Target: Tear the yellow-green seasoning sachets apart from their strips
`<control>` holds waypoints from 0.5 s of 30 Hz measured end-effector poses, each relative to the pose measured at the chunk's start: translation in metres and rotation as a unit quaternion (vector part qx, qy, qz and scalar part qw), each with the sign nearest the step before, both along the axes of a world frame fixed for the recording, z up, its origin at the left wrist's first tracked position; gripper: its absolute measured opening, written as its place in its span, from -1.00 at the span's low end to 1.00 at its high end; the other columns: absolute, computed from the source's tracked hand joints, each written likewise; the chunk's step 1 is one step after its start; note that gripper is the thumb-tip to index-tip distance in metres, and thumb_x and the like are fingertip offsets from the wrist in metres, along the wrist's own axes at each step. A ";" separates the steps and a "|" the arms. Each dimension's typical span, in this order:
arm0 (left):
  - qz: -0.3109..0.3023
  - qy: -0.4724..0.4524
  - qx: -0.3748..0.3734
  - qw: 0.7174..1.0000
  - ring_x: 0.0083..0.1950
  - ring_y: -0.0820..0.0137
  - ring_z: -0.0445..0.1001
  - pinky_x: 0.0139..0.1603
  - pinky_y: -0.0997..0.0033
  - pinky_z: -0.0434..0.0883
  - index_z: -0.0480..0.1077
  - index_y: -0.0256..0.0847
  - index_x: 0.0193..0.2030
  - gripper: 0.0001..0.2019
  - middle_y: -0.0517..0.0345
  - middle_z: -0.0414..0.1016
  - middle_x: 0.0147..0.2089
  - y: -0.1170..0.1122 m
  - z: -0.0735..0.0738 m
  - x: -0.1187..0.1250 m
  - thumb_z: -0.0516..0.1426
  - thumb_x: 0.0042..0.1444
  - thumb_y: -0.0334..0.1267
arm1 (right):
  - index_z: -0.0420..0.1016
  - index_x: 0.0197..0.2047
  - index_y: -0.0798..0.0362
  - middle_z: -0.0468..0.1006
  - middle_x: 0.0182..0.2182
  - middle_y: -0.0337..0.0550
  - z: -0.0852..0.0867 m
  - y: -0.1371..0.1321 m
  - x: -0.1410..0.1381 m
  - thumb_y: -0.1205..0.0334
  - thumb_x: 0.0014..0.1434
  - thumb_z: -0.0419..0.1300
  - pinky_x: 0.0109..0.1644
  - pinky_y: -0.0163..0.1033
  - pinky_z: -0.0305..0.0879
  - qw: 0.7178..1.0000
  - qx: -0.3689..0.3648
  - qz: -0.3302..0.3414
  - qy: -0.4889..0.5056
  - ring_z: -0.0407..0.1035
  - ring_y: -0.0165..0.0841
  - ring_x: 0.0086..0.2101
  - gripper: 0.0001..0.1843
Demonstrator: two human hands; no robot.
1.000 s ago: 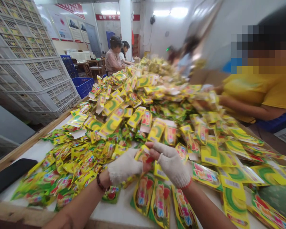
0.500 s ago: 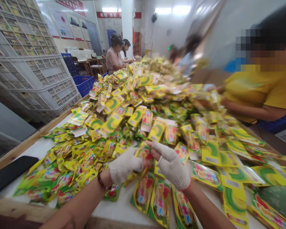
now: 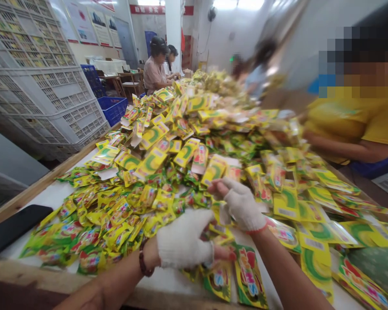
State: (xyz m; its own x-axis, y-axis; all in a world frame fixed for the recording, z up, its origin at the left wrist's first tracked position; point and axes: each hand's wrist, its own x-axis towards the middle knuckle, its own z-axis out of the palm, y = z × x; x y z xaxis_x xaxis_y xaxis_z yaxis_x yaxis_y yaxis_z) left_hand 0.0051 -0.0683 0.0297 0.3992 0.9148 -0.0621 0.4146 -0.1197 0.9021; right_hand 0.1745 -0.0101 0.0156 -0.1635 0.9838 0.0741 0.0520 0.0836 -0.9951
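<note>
My left hand (image 3: 190, 239), in a white fingerless glove, is low over the table. Its thumb and fingers close around a small yellow printed carton (image 3: 220, 237), partly hidden and blurred, which shows a pale flap near its top. Up and to the right, my right hand (image 3: 242, 204), gloved the same way, has its fingertips pressed together; anything in them is too blurred to see. Beneath my hands, flat yellow-and-green fruit-print cartons (image 3: 250, 275) lie side by side. Small shiny candy packets (image 3: 116, 219) are heaped left of my left hand.
A large pile of yellow cartons (image 3: 151, 163) spreads up the table. A black phone-like slab (image 3: 19, 226) lies by the wooden table edge (image 3: 56, 172). Stacked white crates (image 3: 58, 94) stand left, with a blue crate (image 3: 113, 110) behind. A person in yellow (image 3: 352, 125) sits right; others work farther back.
My hands have come apart. The left has moved right and slightly down, its thumb now over the front cartons; the right has risen a little, away from the carton both hands held.
</note>
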 end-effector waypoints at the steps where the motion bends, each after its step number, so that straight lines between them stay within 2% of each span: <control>1: 0.015 0.070 0.059 0.996 -0.35 0.39 0.32 -0.30 0.42 0.27 0.43 -0.18 -0.30 -0.78 0.19 0.42 -0.34 0.004 0.000 -0.005 0.27 -0.06 -0.14 | 0.52 -0.22 0.10 0.61 -0.34 -0.09 -0.002 0.000 -0.003 0.06 0.16 0.14 -0.17 -0.20 0.37 0.998 0.022 0.008 -0.056 0.47 -0.27 -0.28 -0.72; 3: 0.043 0.231 0.159 0.959 -0.23 0.34 0.36 -0.19 0.37 0.28 0.41 -0.18 -0.28 -0.91 0.12 0.42 -0.27 0.017 0.001 -0.020 0.10 0.11 -0.26 | 0.52 -0.26 0.08 0.59 -0.35 -0.11 -0.007 -0.001 -0.010 0.19 0.18 0.09 -0.18 -0.22 0.32 0.978 0.078 0.033 -0.191 0.44 -0.29 -0.29 -0.79; 4: 0.062 0.302 0.186 0.933 -0.18 0.31 0.37 -0.14 0.34 0.28 0.41 -0.19 -0.29 -0.89 0.08 0.43 -0.24 0.024 0.002 -0.030 0.05 0.13 -0.33 | 0.52 -0.28 0.07 0.58 -0.35 -0.11 -0.009 -0.001 -0.014 0.24 0.17 0.09 -0.18 -0.22 0.30 0.956 0.103 0.042 -0.272 0.43 -0.29 -0.29 -0.81; 7: 0.057 0.486 0.203 0.848 -0.12 0.18 0.39 -0.13 0.22 0.27 0.42 -0.19 -0.25 -0.85 -0.01 0.45 -0.20 0.037 0.005 -0.056 0.06 0.06 -0.39 | 0.50 -0.27 0.06 0.57 -0.29 -0.03 -0.009 -0.002 -0.025 0.22 0.14 0.14 -0.19 -0.20 0.25 0.858 0.132 0.038 -0.496 0.42 -0.22 -0.25 -0.85; 9: 0.038 0.546 0.204 0.812 -0.10 0.12 0.39 -0.15 0.17 0.26 0.42 -0.18 -0.21 -0.80 -0.04 0.46 -0.19 0.039 0.005 -0.064 0.10 -0.01 -0.41 | 0.49 -0.20 0.07 0.55 -0.19 0.03 -0.007 0.000 -0.031 0.13 0.11 0.20 -0.18 -0.19 0.24 0.809 0.122 0.031 -0.574 0.42 -0.17 -0.19 -0.77; 12: 0.043 0.562 0.201 0.801 -0.13 0.12 0.41 -0.17 0.17 0.25 0.41 -0.19 -0.26 -0.84 -0.04 0.47 -0.23 0.039 0.003 -0.062 0.09 -0.01 -0.41 | 0.45 -0.07 0.05 0.49 -0.05 0.06 -0.003 0.003 -0.040 0.02 0.07 0.23 -0.15 -0.17 0.25 0.778 0.104 0.034 -0.619 0.41 -0.13 -0.12 -0.61; 14: 0.064 0.527 0.202 0.823 -0.18 0.18 0.41 -0.20 0.22 0.25 0.39 -0.21 -0.38 -0.95 0.00 0.46 -0.29 0.041 0.003 -0.059 0.10 0.00 -0.37 | 0.45 -0.03 0.03 0.46 -0.02 0.07 -0.002 0.006 -0.044 0.01 0.07 0.22 -0.15 -0.13 0.27 0.768 0.097 0.039 -0.632 0.42 -0.11 -0.13 -0.57; 15: 0.083 0.487 0.204 0.845 -0.22 0.22 0.40 -0.22 0.26 0.24 0.36 -0.20 -0.43 -0.97 0.04 0.44 -0.33 0.042 0.004 -0.058 0.11 0.01 -0.34 | 0.46 -0.03 0.03 0.46 -0.02 0.09 -0.003 0.007 -0.045 0.04 0.08 0.21 -0.15 -0.11 0.28 0.769 0.099 0.044 -0.630 0.43 -0.10 -0.14 -0.59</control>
